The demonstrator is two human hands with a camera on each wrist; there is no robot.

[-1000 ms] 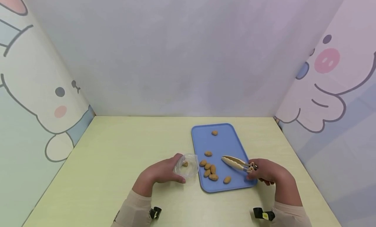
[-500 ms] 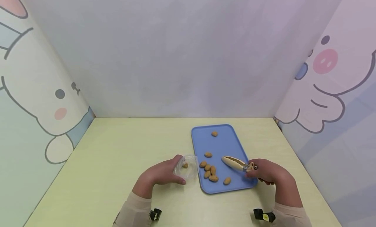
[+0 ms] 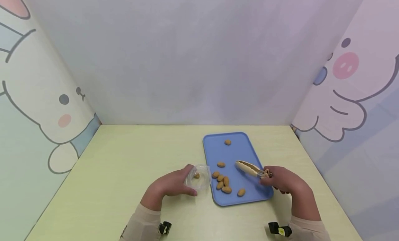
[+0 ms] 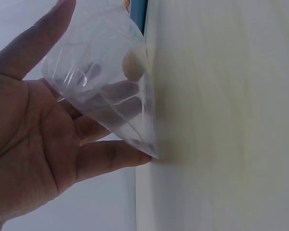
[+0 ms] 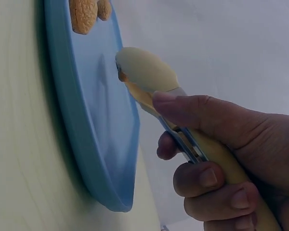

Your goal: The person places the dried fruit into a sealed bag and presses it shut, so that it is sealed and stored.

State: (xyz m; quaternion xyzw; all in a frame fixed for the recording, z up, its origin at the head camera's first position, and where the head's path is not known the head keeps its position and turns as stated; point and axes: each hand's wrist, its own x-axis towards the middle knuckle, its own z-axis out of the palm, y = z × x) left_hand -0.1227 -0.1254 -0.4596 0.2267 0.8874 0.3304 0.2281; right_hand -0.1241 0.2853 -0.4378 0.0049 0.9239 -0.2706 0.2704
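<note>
My left hand [image 3: 176, 181] holds a clear plastic bag [image 3: 204, 177] by its left side, thumb and fingers spread round it. The bag stands on the table with its mouth upward, and one brown nut [image 4: 133, 66] shows through the film. My right hand [image 3: 280, 178] grips beige-tipped tongs [image 3: 249, 169], thumb on one arm and fingers curled round the other. The tongs slant over the right part of a blue tray [image 3: 232, 151]. A small brown patch shows between their tips in the right wrist view; I cannot tell whether it is a nut.
Several wrinkled brown nuts [image 3: 225, 181] cluster at the tray's left side. One nut [image 3: 241, 192] lies near its front edge, and another nut [image 3: 228, 142] is toward the back. A pale wooden table [image 3: 140, 151] carries everything, with walls at the back and both sides.
My right hand has lifted the tongs slightly, swinging their tips up and away from the body. The left hand and the bag have stayed in place.
</note>
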